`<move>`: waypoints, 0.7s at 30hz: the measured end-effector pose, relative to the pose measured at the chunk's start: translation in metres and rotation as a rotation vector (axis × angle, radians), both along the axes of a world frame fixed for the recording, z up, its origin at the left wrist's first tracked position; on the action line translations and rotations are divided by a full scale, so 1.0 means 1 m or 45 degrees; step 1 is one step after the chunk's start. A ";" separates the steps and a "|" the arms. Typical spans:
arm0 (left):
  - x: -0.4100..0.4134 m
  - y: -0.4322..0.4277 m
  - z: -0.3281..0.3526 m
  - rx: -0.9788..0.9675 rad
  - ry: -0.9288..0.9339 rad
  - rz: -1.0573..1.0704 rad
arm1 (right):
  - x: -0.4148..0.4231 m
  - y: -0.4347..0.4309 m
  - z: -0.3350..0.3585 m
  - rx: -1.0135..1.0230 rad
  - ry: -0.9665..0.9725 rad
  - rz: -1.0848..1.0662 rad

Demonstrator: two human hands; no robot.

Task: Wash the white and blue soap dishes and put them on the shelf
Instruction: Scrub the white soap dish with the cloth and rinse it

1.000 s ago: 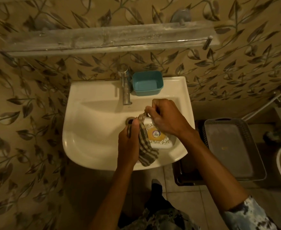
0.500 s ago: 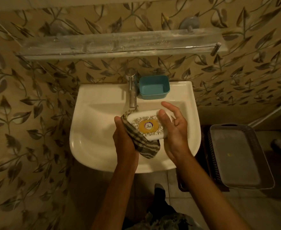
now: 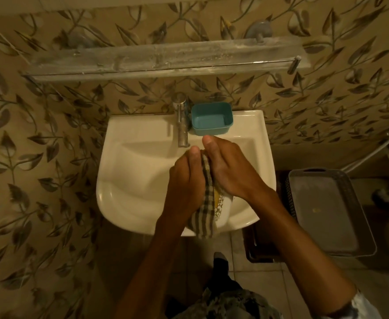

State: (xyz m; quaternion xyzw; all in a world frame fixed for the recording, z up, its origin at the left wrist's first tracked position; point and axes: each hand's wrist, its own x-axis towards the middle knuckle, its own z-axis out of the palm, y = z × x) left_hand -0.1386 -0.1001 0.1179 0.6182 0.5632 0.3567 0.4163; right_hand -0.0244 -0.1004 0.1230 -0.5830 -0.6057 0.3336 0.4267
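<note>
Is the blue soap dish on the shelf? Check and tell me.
No, the blue soap dish sits on the sink rim beside the tap, below the shelf.

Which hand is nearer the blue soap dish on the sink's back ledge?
Right. The right hand, holding the white soap dish, has its thumb tip almost at the blue soap dish. The left hand, gripping the striped cloth, is further forward and left.
</note>
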 end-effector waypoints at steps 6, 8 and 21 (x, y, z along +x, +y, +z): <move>0.008 -0.016 -0.013 -0.238 -0.123 0.033 | 0.009 0.004 0.001 -0.022 0.215 -0.288; 0.008 -0.038 -0.019 -0.334 -0.159 0.125 | 0.013 0.005 0.004 -0.082 0.276 -0.431; -0.003 -0.018 -0.025 -0.495 -0.493 0.511 | -0.039 -0.037 -0.031 -0.044 0.481 -0.392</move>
